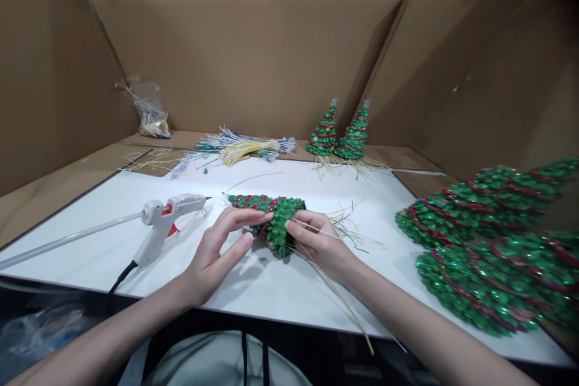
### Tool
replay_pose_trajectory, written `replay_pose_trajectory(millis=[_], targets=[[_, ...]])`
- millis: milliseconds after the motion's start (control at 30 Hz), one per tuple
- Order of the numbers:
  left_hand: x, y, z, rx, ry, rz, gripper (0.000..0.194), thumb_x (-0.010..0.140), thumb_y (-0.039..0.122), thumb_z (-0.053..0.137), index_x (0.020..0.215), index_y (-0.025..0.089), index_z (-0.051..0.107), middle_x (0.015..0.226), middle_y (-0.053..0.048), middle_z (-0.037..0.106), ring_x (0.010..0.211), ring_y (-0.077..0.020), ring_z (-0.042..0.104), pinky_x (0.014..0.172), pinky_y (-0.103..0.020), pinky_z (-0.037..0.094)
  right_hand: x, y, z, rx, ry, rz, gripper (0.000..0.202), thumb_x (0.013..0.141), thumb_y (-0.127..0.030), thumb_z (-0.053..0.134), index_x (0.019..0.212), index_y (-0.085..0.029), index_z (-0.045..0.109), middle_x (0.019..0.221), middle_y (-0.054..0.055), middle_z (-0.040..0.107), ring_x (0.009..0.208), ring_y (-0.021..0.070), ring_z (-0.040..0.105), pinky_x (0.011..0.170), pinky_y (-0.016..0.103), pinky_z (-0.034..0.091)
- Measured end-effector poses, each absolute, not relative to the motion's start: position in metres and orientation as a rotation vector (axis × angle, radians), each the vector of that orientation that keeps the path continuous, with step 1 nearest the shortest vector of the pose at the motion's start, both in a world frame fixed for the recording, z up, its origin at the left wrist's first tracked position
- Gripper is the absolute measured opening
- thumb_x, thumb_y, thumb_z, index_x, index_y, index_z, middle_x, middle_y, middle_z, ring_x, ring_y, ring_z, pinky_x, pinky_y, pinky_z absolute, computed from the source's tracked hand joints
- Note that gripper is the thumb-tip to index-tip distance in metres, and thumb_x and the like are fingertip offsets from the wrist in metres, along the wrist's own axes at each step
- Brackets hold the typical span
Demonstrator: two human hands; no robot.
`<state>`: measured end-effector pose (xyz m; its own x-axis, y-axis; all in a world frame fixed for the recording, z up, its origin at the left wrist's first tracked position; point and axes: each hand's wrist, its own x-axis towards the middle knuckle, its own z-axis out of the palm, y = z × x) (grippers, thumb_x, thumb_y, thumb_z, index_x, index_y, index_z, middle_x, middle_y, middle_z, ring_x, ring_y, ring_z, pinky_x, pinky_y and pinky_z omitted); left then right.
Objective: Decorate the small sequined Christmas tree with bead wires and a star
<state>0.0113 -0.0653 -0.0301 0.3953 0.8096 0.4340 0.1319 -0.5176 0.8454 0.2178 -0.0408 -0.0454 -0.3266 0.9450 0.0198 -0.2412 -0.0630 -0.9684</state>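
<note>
A small green Christmas tree decoration [284,226] with dark red garland lies on its side on the white tabletop, tip to the left. My right hand [316,234] is closed on the rim of its base. Thin white and yellow wires [332,289] trail from the base past this hand toward the table's front edge. My left hand [226,247] is open, its fingers stretched over the tree's near side and the thumb apart. Whether those fingertips touch the tree, I cannot tell. The inside of the base is hidden by my right fingers.
To the left, a white glue gun [156,226] holds a long glue stick [72,240]. Bundled wires [248,148] lie at the back, near a plastic bag [151,111]. Two small trees [337,132] stand behind; larger trees [493,247] lie at right. Cardboard walls [226,60] enclose the table.
</note>
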Motion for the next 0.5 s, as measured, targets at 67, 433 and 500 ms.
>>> replay_pose_trajectory(millis=[67, 433, 500], targets=[[0.0105, -0.0655, -0.0315, 1.900, 0.790, 1.141, 0.027, 0.095, 0.025, 0.045, 0.121, 0.023, 0.051, 0.124, -0.006, 0.059, 0.120, -0.0215, 0.051, 0.102, -0.034, 0.038, 0.2173, -0.0406, -0.0464, -0.855, -1.227, 1.584, 0.032, 0.066, -0.044, 0.076, 0.064, -0.016, 0.060, 0.046, -0.006, 0.041, 0.042, 0.0078, 0.037, 0.047, 0.023, 0.032], [0.0086, -0.0621, -0.0364, 1.759, 0.689, 1.126, 0.029, 0.094, 0.028, 0.047, 0.123, 0.025, 0.047, 0.128, -0.004, 0.059, 0.121, -0.0202, 0.051, 0.103, -0.031, 0.035, 0.2161, -0.0395, -0.0491, -0.798, -1.185, 1.648, 0.031, 0.068, -0.041, 0.076, 0.064, -0.016, 0.059, 0.052, -0.004, 0.051, 0.048, 0.0091, 0.051, 0.057, 0.024, 0.045], [0.0086, -0.0611, -0.0375, 1.731, 0.672, 1.126, 0.029, 0.094, 0.028, 0.047, 0.123, 0.025, 0.047, 0.127, -0.004, 0.060, 0.122, -0.0203, 0.050, 0.103, -0.031, 0.035, 0.2162, -0.0397, -0.0501, -0.816, -1.194, 1.639, 0.032, 0.067, -0.043, 0.076, 0.065, -0.015, 0.059, 0.052, -0.005, 0.049, 0.048, 0.0085, 0.049, 0.055, 0.023, 0.044]])
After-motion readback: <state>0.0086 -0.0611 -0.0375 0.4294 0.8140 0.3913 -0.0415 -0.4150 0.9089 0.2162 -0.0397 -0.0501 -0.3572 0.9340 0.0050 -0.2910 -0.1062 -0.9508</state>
